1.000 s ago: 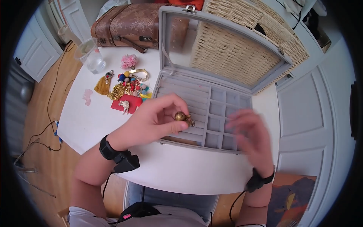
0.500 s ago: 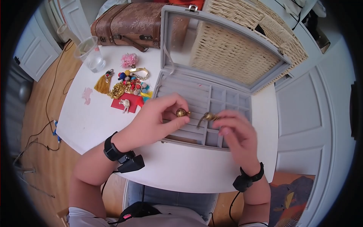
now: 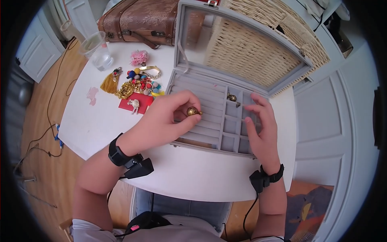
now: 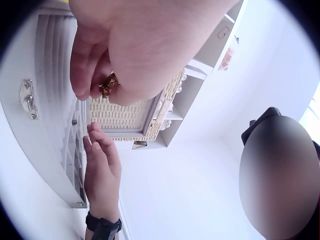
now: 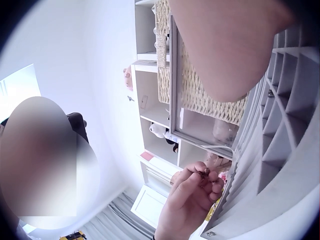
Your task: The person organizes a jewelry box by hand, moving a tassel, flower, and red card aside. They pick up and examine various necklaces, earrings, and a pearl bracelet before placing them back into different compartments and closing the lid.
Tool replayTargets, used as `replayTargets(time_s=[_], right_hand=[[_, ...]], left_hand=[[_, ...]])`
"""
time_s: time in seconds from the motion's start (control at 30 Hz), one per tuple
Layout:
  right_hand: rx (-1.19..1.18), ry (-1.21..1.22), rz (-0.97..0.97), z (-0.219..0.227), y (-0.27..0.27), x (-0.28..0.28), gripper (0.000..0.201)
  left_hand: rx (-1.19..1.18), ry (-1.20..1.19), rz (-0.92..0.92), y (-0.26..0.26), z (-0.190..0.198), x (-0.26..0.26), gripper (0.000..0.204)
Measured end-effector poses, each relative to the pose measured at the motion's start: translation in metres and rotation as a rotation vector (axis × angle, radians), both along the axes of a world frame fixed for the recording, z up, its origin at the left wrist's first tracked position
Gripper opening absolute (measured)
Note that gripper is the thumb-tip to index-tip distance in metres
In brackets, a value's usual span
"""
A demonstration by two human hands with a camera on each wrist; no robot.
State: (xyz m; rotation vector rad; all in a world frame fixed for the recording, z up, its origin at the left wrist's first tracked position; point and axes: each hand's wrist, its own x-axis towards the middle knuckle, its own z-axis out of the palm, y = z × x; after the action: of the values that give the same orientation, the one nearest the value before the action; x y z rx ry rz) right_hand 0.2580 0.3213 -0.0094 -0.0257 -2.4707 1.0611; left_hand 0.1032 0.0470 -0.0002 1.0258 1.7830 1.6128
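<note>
In the head view my left hand [image 3: 161, 121] pinches a bronze-gold ball trinket [image 3: 192, 111] between thumb and fingers, above the ridged rolls of the grey jewelry box [image 3: 209, 131]. The left wrist view shows a gold part of the trinket [image 4: 108, 86] poking out below the curled fingers. My right hand [image 3: 264, 131] hovers over the box's right-hand compartments with fingers apart and nothing in them. Near the fingertips, a second bronze ball trinket [image 3: 231, 97] lies in a back compartment, its dangling end at the divider.
Left of the box lie a beaded jewelry pile [image 3: 141, 84], a gold tassel [image 3: 109, 85], a red packet [image 3: 128, 105] with a silver figure [image 3: 134, 105], and a pink flower [image 3: 139, 57]. A plastic cup [image 3: 98, 52], brown case [image 3: 139, 22] and open glass lid [image 3: 180, 36] stand behind.
My right hand brought the second bronze trinket away from the left hand, laid it in a back compartment and let go. The left hand still holds its ball trinket.
</note>
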Motion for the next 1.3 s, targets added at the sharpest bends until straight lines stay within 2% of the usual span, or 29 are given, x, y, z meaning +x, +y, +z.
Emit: replayTargets(time_s=[0.07,0.2,0.27,0.37,0.6,0.7,0.77,0.87,1.0,1.07,1.1,1.13,1.17,1.2,1.27,1.3], right_hand=[[0.209,-0.08,-0.022,0.001,-0.001,0.0,0.035],[0.303,-0.093,0.018,0.002,-0.01,-0.009,0.03],[0.423,-0.065,0.006,0.001,-0.01,-0.013,0.025],[0.318,-0.145,-0.012,0.002,-0.011,-0.016,0.025],[0.189,-0.086,-0.052,0.007,-0.014,-0.017,0.037],[0.243,0.026,-0.017,0.008,-0.011,-0.019,0.045],[0.43,0.003,-0.017,0.008,-0.011,-0.02,0.05],[0.304,0.011,-0.04,0.003,-0.006,-0.017,0.05],[0.363,0.073,-0.106,0.013,-0.004,-0.01,0.047],[0.245,0.042,-0.081,0.014,-0.003,-0.004,0.041],[0.246,0.044,-0.083,0.017,-0.004,-0.001,0.041],[0.2,0.014,0.06,0.023,-0.008,0.001,0.038],[0.152,-0.018,0.204,0.028,-0.014,0.003,0.036],[0.148,-0.017,0.205,0.031,-0.024,0.004,0.036],[-0.038,-0.116,0.391,0.033,-0.047,0.006,0.033],[-0.04,-0.115,0.388,0.028,-0.053,0.007,0.033]], left_hand=[[-0.005,0.024,-0.013,0.0,0.0,0.0,0.015],[-0.045,0.038,-0.036,0.002,-0.004,0.0,0.014],[-0.061,0.067,-0.037,0.003,-0.005,0.002,0.014],[-0.092,0.081,-0.064,0.005,-0.004,0.004,0.013],[-0.096,0.12,-0.068,0.003,-0.001,0.002,0.012],[-0.106,0.109,-0.06,0.004,-0.003,0.001,0.012],[-0.105,0.105,-0.058,0.004,-0.005,0.0,0.012],[-0.108,0.113,-0.059,0.004,-0.004,-0.001,0.012],[-0.095,0.091,-0.034,0.0,0.001,-0.001,0.013],[-0.084,0.081,-0.025,0.001,0.001,-0.003,0.015],[-0.015,0.191,-0.027,0.003,-0.002,-0.003,0.018],[0.053,0.3,-0.027,0.003,-0.003,-0.003,0.021],[0.052,0.301,-0.027,0.004,-0.003,-0.002,0.021],[0.061,0.346,-0.035,0.004,-0.003,-0.001,0.024],[0.069,0.392,-0.045,0.003,-0.002,0.003,0.028],[0.073,0.258,-0.09,0.003,0.001,0.005,0.029]])
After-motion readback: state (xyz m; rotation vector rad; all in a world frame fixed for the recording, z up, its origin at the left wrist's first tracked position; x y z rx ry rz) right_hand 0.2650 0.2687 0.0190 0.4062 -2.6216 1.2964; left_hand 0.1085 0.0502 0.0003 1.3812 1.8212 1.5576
